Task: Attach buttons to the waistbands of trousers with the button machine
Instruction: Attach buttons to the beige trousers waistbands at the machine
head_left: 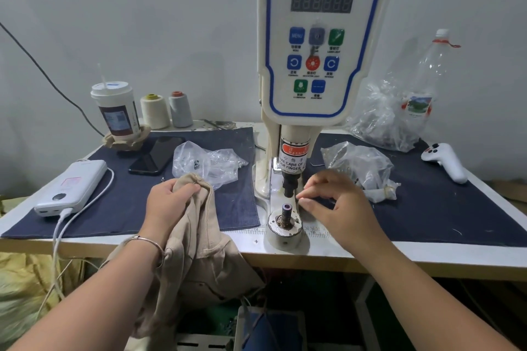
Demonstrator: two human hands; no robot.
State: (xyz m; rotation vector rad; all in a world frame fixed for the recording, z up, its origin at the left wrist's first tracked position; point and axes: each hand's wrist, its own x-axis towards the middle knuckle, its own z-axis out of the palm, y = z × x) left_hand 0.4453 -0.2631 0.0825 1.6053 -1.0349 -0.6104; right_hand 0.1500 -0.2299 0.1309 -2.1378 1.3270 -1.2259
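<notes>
We saw the button machine standing upright in the upper middle of the frame, its white panel with coloured keys facing us and its dark punch hanging just above the round lower die at the desk's front edge. The beige trousers lay in the lower middle-left, bunched up and draped over the desk edge, hanging down in front of it. Our left hand gripped the top fold of that cloth, fingers curled round it, a thin bracelet on the wrist. Our right hand hovered just right of the punch, thumb and forefinger drawn together as if pinching something small; we could not tell whether anything was between them. The two hands were apart, one on either side of the die.

A dark blue cloth covered the desk. On it, left of centre, sat a crumpled clear bag, a black phone and a white power bank with its cable. At the back left stood a lidded cup and two thread spools. To the right lay more plastic bags, a clear bottle and a white controller.
</notes>
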